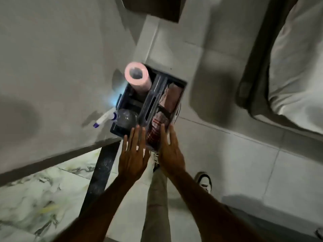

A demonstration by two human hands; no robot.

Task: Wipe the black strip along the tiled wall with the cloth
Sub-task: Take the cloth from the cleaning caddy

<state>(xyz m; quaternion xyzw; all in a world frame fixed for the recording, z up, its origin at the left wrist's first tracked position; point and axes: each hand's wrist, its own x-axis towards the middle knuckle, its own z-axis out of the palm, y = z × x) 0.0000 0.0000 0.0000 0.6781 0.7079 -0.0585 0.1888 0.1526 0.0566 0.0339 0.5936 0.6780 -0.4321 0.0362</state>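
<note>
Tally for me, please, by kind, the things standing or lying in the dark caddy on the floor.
Pink paper roll: 1
Clear spray bottle: 1
Reddish folded cloths: 2, as far as the blur lets me tell
Total: 4, inside the caddy

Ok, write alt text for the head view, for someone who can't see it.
Seen from above, a person's open left hand and right hand reach down to a dark cleaning caddy on a pale tiled floor. It holds a pink paper roll, a clear spray bottle and reddish cloths.
</note>
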